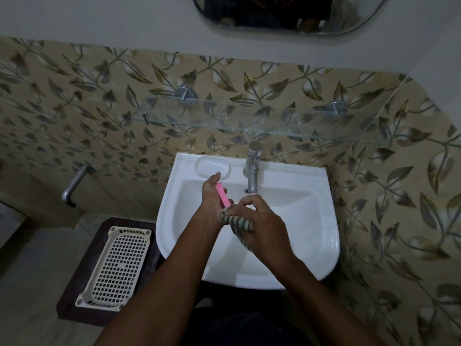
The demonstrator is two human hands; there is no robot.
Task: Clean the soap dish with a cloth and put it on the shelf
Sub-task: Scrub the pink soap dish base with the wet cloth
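Over the white sink basin [287,248], my left hand [210,203] holds a pink soap dish [223,195] edge-on, tilted upright. My right hand [259,226] grips a striped grey cloth [240,226] and presses it against the lower end of the dish. Most of the dish is hidden by my fingers. A glass shelf [249,122] runs along the tiled wall above the sink, on two metal brackets.
A chrome tap [253,168] stands at the back of the sink, beside a moulded soap recess [212,168]. A cream perforated plastic basket [117,268] lies on a dark stool at the left. A wall spout [74,183] juts out at left. A mirror [287,13] hangs above.
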